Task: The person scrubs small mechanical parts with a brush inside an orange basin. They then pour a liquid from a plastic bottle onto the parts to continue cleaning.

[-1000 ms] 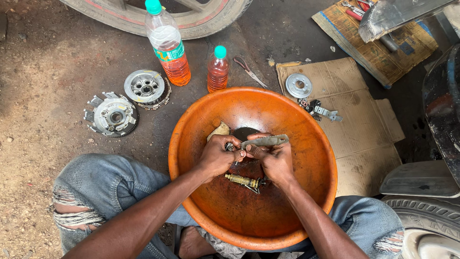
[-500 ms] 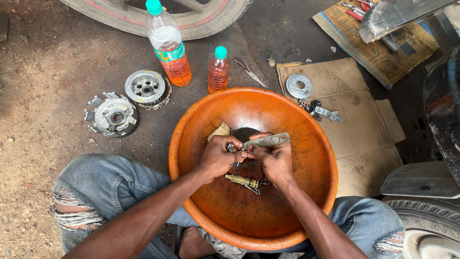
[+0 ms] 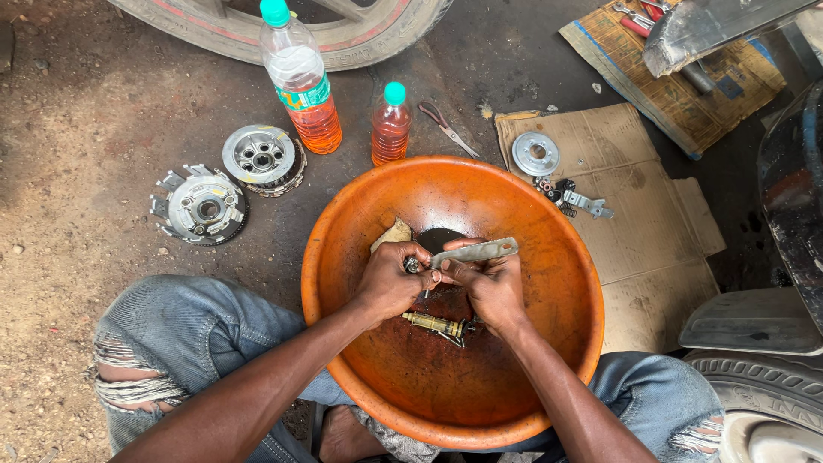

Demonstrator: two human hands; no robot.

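Change: Almost nothing had moved since the earlier frames; our hands stayed together over the middle of the basin, the metal lever tipped only slightly.
Left hand: our left hand (image 3: 387, 279) was curled shut, its fingers (image 3: 403, 257) pinching the small round end of the part.
Right hand: our right hand (image 3: 489, 287) met it thumb to thumb, fingers pressed closed around the base of the flat grey metal lever (image 3: 474, 252), whose long end stuck out to the right above the knuckles.
Basin: the orange plastic basin (image 3: 549, 223) sat on the ground between our knees, with dark oily liquid pooled at its bottom and a yellowish rag (image 3: 392, 234) lying against its inner wall just beside our left hand.
Brass part: a small brass-coloured shaft (image 3: 433, 324) lay in the basin under our wrists, untouched.
Ground: bare packed dirt, stained dark near the basin; two round clutch parts (image 3: 199, 207) (image 3: 260, 157) lay to the left, near each other.
Bottles: a large bottle (image 3: 300, 77) and a small bottle (image 3: 391, 127), both with reddish liquid and green caps, stood upright beyond the basin.
Cardboard: a flattened cardboard sheet (image 3: 643, 231) on the right carried a metal disc (image 3: 536, 153) and small bits.
Surroundings: a tyre (image 3: 360, 39) at the top, another tyre (image 3: 763, 394) at lower right.
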